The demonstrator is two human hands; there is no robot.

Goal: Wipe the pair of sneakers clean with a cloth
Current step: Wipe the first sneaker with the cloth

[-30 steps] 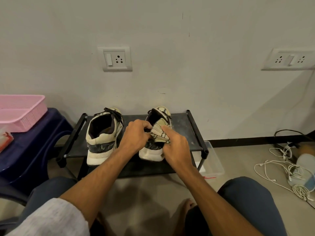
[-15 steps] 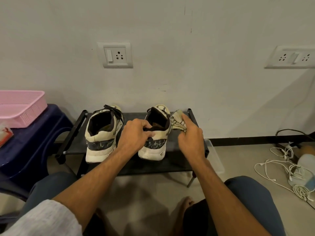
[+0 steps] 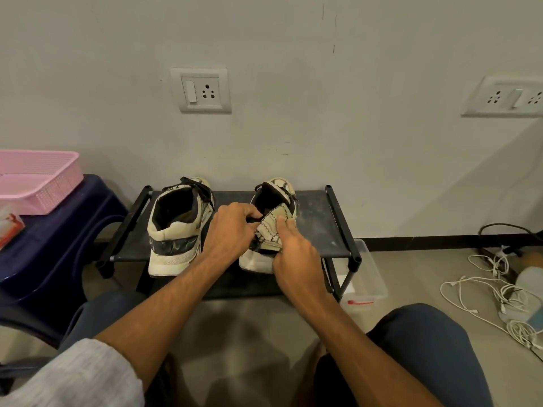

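Two cream sneakers with black trim stand heel-toward-me on a low black rack [image 3: 317,230]. The left sneaker [image 3: 176,227] stands alone, untouched. My left hand [image 3: 232,227] grips the heel collar of the right sneaker [image 3: 276,195]. My right hand [image 3: 293,254] presses a cream cloth with dark wavy stripes [image 3: 271,230] against that sneaker's heel and right side, fingers curled over the cloth. The hands and cloth hide most of the shoe's heel.
A pink basket [image 3: 38,180] sits on a dark blue stool [image 3: 58,239] to the left. A clear plastic box [image 3: 367,283] lies under the rack's right end. White cables [image 3: 493,292] tangle on the floor at right. My knees frame the floor in front.
My right hand brought the cloth back from the shoe's right side onto its heel, as it was a second ago. My left hand kept its hold on the heel collar.
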